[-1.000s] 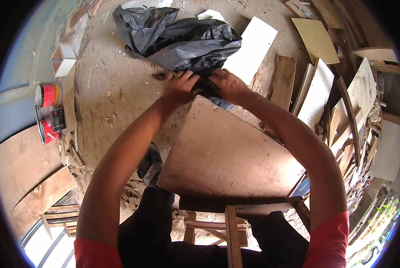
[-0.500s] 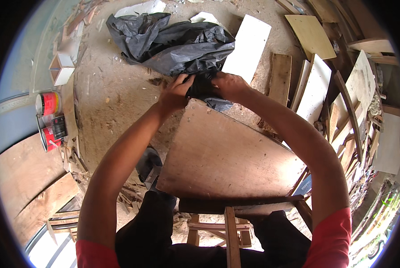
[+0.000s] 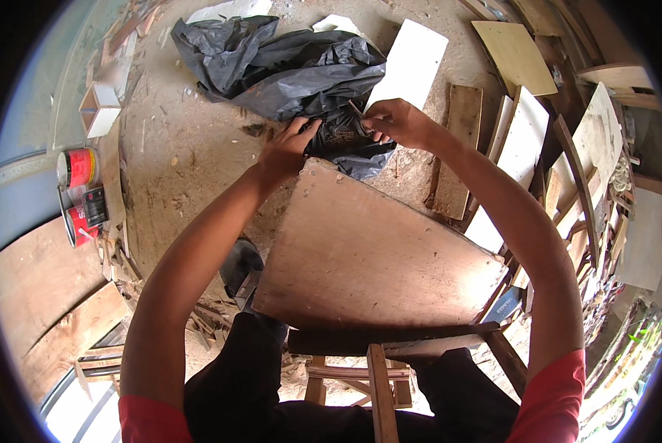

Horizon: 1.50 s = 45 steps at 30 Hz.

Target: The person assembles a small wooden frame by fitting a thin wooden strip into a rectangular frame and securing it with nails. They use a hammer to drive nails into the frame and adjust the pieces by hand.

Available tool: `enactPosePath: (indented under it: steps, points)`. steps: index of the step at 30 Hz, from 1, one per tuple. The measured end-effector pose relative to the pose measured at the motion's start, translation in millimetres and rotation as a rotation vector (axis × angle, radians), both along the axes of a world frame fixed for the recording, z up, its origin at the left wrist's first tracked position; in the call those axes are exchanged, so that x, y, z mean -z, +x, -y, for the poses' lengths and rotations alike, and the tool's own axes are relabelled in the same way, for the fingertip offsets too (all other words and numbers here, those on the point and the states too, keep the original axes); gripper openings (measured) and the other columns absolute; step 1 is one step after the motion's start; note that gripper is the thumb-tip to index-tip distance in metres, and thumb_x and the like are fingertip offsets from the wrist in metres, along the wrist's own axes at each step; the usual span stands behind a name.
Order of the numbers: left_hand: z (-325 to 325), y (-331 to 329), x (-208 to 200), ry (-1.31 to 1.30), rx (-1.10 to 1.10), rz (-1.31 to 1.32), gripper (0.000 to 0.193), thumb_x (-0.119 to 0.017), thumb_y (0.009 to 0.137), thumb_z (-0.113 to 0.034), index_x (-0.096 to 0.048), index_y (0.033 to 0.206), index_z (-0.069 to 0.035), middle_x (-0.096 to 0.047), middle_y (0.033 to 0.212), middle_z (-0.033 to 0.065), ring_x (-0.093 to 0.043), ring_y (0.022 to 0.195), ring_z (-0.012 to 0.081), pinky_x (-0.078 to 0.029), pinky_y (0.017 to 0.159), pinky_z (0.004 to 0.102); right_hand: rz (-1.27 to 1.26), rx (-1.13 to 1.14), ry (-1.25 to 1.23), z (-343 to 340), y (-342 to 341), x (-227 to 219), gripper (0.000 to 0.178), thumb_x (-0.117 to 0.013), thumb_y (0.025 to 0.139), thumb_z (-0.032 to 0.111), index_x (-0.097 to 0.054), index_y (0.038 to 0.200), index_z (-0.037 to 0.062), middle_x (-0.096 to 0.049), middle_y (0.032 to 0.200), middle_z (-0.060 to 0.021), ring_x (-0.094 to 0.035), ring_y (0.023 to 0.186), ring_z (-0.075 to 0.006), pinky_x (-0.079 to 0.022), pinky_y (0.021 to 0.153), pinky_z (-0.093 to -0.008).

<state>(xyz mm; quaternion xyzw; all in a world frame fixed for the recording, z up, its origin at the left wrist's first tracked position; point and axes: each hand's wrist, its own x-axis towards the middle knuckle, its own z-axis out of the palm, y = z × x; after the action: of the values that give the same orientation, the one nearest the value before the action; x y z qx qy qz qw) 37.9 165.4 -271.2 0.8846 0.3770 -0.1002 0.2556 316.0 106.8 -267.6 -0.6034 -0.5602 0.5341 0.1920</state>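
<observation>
A crumpled black plastic bag (image 3: 301, 74) lies on the ground beyond the far corner of a wooden board (image 3: 375, 251). Its near end is spread apart, with a brownish heap of small thin pieces (image 3: 340, 137) showing inside. My left hand (image 3: 290, 144) grips the left edge of this opening, fingers curled on the plastic. Over the right side of the opening, my right hand (image 3: 399, 123) is closed in a pinch. A thin, nail-like piece (image 3: 356, 108) sticks out from its fingertips; its exact kind is too small to tell.
The board rests on a wooden support (image 3: 390, 341) before my legs. White panels (image 3: 412, 63) and planks (image 3: 460, 148) lie at the right, beside piled scrap wood. Red cans (image 3: 80, 168) and a small white box (image 3: 100, 111) stand at the left.
My right hand has lifted off the bag and shifted slightly right, now pinching a thin piece. The bag's near end is opened wider, showing its contents. My left hand stays at its edge.
</observation>
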Motion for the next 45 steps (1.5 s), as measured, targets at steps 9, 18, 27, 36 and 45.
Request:
enactPosePath:
  steps: [9, 18, 27, 36, 45]
  points:
    - [-2.9, -3.3, 3.9, 0.044, 0.050, 0.051, 0.073, -0.065, 0.089, -0.042, -0.039, 0.154, -0.018, -0.042, 0.150, 0.0071, -0.042, 0.141, 0.0309, -0.026, 0.114, 0.0633, 0.376, -0.198, 0.443, 8.6, -36.9, 15.4, 0.020, -0.068, 0.092, 0.017, -0.071, 0.109, 0.0077, -0.065, 0.102, -0.0133, -0.067, 0.092, -0.0341, -0.055, 0.088, -0.0424]
    - [-3.6, -4.3, 10.1, 0.042, 0.030, 0.052, 0.064, -0.063, 0.091, -0.031, -0.042, 0.151, -0.018, -0.043, 0.147, 0.0055, -0.045, 0.138, 0.0310, -0.029, 0.113, 0.0660, 0.671, -0.192, 0.565, 11.1, -57.8, 61.4, 0.027, -0.065, 0.091, 0.022, -0.068, 0.118, 0.0160, -0.063, 0.114, -0.0136, -0.070, 0.089, -0.0343, -0.057, 0.082, -0.0442]
    - [-1.7, -7.6, 14.4, 0.078, 0.033, 0.056, 0.064, -0.062, 0.091, -0.026, -0.042, 0.151, -0.018, -0.044, 0.147, 0.0054, -0.048, 0.136, 0.0306, -0.030, 0.112, 0.0668, 0.692, -0.327, 0.475, 15.7, -73.0, 24.6, 0.030, -0.061, 0.090, 0.014, -0.063, 0.120, 0.0105, -0.053, 0.135, -0.0138, -0.070, 0.100, -0.0339, -0.056, 0.089, -0.0468]
    - [2.8, -7.7, 14.0, 0.049, 0.009, 0.050, 0.066, -0.062, 0.091, -0.033, -0.042, 0.152, -0.017, -0.041, 0.151, 0.0075, -0.046, 0.138, 0.0326, -0.028, 0.113, 0.0669, 0.771, -0.327, 0.523, 8.8, -58.4, 26.9, 0.031, -0.057, 0.092, 0.008, -0.063, 0.122, 0.0154, -0.052, 0.125, -0.0109, -0.065, 0.109, -0.0287, -0.050, 0.101, -0.0411]
    - [-0.9, -10.0, 10.2, 0.025, 0.077, 0.065, 0.070, -0.066, 0.089, -0.036, -0.042, 0.152, -0.017, -0.039, 0.151, 0.0081, -0.041, 0.139, 0.0338, -0.028, 0.113, 0.0659, 0.764, -0.429, 0.673, 12.2, -48.2, 30.6, 0.036, -0.057, 0.092, 0.009, -0.065, 0.125, 0.0221, -0.052, 0.129, -0.0109, -0.062, 0.115, -0.0267, -0.050, 0.102, -0.0384]
